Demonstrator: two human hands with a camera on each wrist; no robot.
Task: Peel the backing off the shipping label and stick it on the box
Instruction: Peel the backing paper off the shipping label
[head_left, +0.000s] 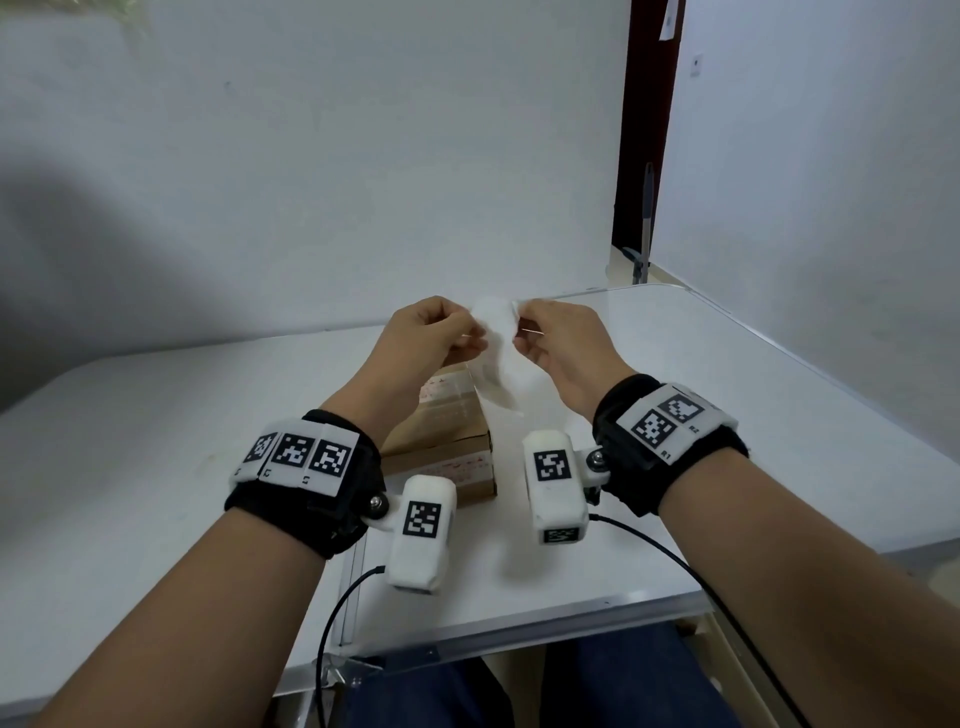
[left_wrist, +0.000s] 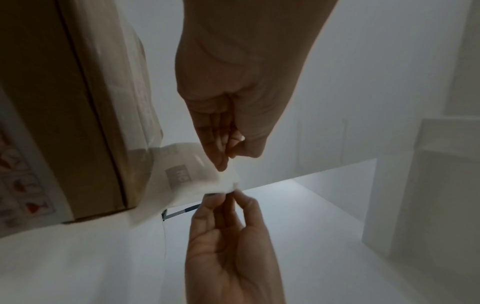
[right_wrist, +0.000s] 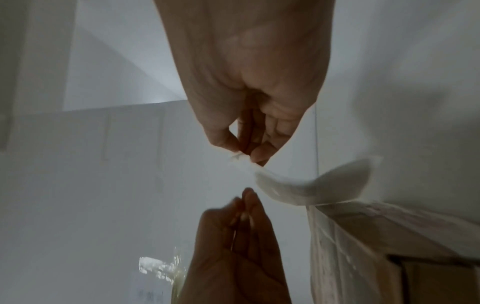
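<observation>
A brown cardboard box (head_left: 441, 452) with clear tape and a red-symbol sticker lies on the white table (head_left: 727, 415). Both hands are raised just above and behind it. The white shipping label (head_left: 496, 353) hangs curled between them. My left hand (head_left: 467, 322) pinches its upper left corner, and my right hand (head_left: 519, 319) pinches the upper right corner. In the left wrist view the left hand (left_wrist: 231, 195) and right hand (left_wrist: 226, 162) meet at one corner of the label (left_wrist: 182, 181), beside the box (left_wrist: 64, 102). Which layer each hand holds cannot be made out.
The table's near edge (head_left: 519, 623) is just in front of my legs, and cables run from both wrist cameras over it. A white wall stands behind the table. A dark door frame (head_left: 644, 130) and a leaning handle (head_left: 647, 218) are at the back right.
</observation>
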